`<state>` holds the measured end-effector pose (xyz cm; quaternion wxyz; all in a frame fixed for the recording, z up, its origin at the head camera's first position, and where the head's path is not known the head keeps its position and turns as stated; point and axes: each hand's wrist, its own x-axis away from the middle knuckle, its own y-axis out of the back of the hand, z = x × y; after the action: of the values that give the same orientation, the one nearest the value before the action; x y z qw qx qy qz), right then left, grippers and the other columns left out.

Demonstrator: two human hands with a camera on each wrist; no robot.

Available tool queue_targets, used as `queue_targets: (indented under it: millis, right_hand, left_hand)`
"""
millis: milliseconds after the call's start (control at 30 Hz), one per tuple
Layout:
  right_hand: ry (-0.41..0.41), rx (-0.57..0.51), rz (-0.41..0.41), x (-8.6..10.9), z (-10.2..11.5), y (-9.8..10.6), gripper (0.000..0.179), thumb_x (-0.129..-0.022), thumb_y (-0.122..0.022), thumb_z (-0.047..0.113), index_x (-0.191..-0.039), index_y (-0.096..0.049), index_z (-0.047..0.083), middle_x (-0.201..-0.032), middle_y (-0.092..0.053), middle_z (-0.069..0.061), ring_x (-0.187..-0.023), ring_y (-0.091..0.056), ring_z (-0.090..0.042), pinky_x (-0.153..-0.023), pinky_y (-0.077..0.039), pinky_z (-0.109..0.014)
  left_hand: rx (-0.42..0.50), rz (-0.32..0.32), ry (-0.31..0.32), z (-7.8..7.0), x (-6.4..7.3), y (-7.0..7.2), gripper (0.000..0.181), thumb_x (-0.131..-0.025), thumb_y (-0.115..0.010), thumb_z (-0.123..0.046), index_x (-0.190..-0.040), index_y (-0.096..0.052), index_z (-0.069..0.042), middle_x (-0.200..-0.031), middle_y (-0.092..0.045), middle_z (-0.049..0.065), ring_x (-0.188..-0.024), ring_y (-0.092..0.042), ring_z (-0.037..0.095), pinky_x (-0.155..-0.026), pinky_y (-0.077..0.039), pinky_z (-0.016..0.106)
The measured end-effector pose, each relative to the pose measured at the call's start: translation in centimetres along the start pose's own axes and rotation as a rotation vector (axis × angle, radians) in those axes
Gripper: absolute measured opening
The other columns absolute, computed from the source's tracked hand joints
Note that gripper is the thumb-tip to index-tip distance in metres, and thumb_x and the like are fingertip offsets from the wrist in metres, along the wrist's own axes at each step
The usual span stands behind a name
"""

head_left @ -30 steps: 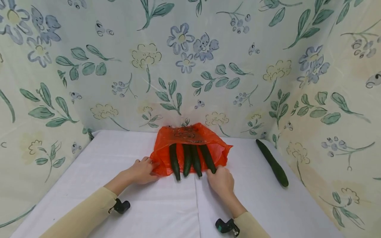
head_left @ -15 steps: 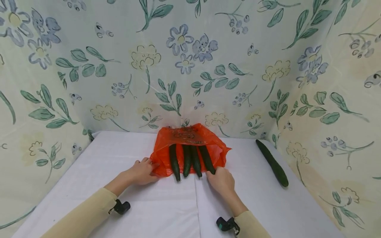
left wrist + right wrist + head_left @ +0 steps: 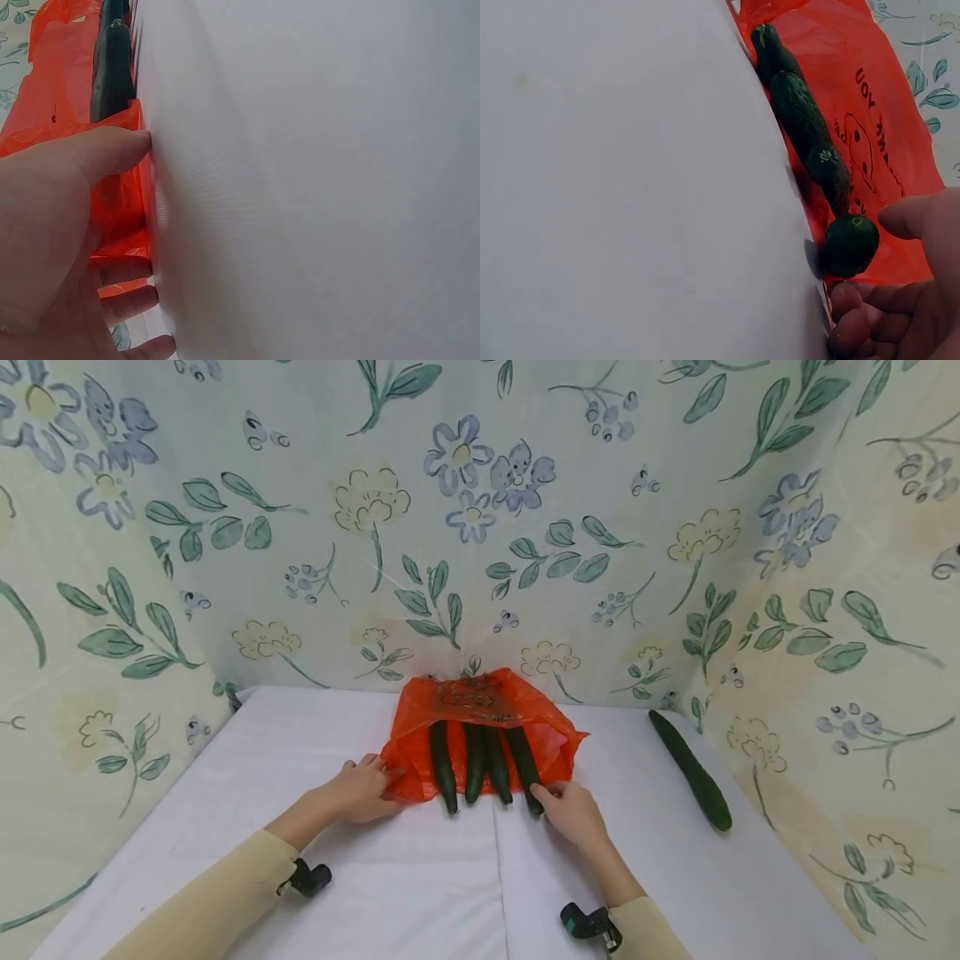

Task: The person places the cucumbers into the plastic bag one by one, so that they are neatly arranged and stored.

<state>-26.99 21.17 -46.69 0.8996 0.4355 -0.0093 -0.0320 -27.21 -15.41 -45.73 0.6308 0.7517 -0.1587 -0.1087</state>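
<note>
A red plastic bag (image 3: 420, 697) lies with its mouth toward me. Several cucumbers (image 3: 441, 764) stick out of it side by side, their far ends hidden inside. My left hand (image 3: 365, 789) holds the left edge of the bag's mouth; red film (image 3: 120, 206) runs between thumb and fingers in the left wrist view. My right hand (image 3: 573, 812) is at the near end of the rightmost cucumber (image 3: 525, 768). In the right wrist view, the thumb stands just off this cucumber (image 3: 851, 246), with loosely bent fingers (image 3: 849, 300) close on its other side.
Another cucumber (image 3: 692, 770) lies alone on the right of the white-covered table (image 3: 420, 893). Flowered cloth (image 3: 465, 577) hangs behind and along both sides. Each wrist carries a small black camera (image 3: 309, 878).
My right hand has loosened from the rightmost cucumber and shifted slightly right, baring its near end. My left hand stays at the bag's edge.
</note>
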Motion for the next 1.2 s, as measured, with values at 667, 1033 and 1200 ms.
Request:
queue_targets:
  millis: [667, 1033, 1200]
  right_hand:
    - [-0.020, -0.142, 0.140, 0.0, -1.0, 1.7, 0.037, -0.096, -0.065, 0.039, -0.113, -0.073, 0.007, -0.076, -0.065, -0.005, -0.072, -0.055, -0.019, -0.065, -0.046, -0.028]
    - [-0.016, -0.079, 0.138, 0.5, -0.4, 1.0, 0.034, -0.087, -0.075, 0.044, -0.094, -0.073, 0.011, -0.069, -0.055, -0.004, -0.066, -0.051, -0.019, -0.057, -0.040, -0.028]
    - [0.005, -0.074, 0.105, 0.3, -0.4, 0.6, 0.029, -0.088, -0.074, 0.039, -0.089, -0.072, 0.010, -0.068, -0.054, -0.003, -0.066, -0.050, -0.018, -0.057, -0.040, -0.027]
  left_hand:
    - [0.015, 0.006, 0.007, 0.1, -0.2, -0.1, 0.057, -0.087, -0.072, -0.046, -0.135, -0.064, -0.017, -0.134, -0.055, 0.008, -0.131, -0.044, 0.031, -0.099, -0.041, 0.057]
    - [0.006, 0.007, 0.002, 0.1, -0.3, -0.2, 0.057, -0.087, -0.072, -0.047, -0.135, -0.064, -0.017, -0.132, -0.056, 0.008, -0.129, -0.045, 0.030, -0.098, -0.042, 0.056]
    - [-0.002, 0.011, 0.006, 0.0, -0.2, -0.1, 0.059, -0.087, -0.073, -0.047, -0.136, -0.063, -0.017, -0.133, -0.056, 0.008, -0.129, -0.045, 0.030, -0.097, -0.043, 0.055]
